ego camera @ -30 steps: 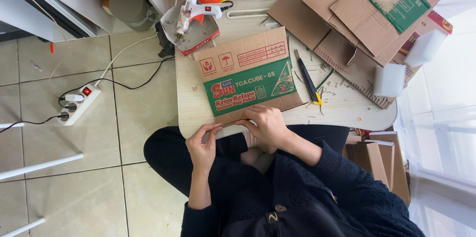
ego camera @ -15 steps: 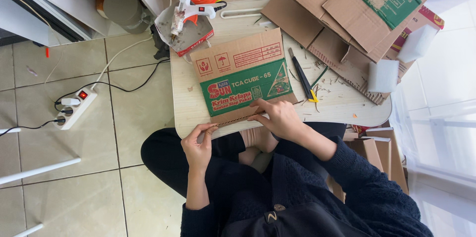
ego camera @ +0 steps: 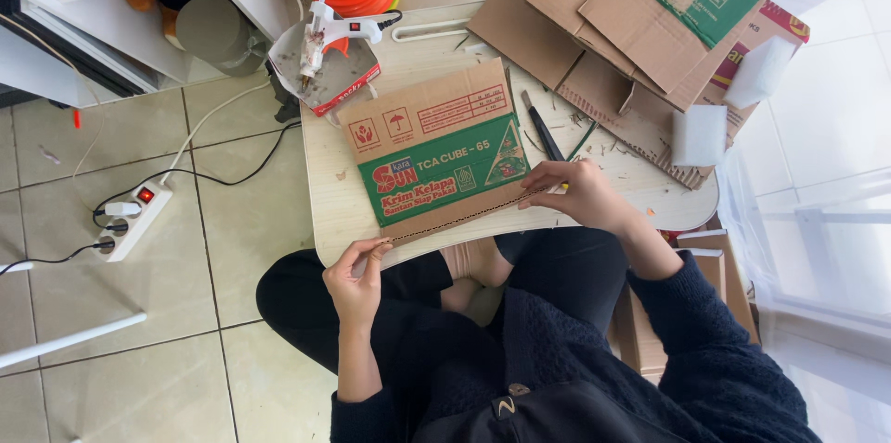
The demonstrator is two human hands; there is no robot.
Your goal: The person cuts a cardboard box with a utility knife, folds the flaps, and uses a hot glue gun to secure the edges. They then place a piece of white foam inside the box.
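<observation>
Since the earlier frame my hands have drawn apart: the left hand (ego camera: pixel 357 278) pinches the near-left end of a thin cardboard strip (ego camera: pixel 464 215), the right hand (ego camera: pixel 580 194) grips its far-right end. The strip's long axis runs diagonally across the near edge of the printed cardboard panel (ego camera: pixel 436 155) on the surface (ego camera: pixel 327 183) (each hand closed on its own end).

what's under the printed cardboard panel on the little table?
The cardboard panel lies flat on the pale wooden table, bare around its edges. A thin cardboard strip held by the left hand and right hand crosses its near edge. Anything beneath is hidden.
</observation>
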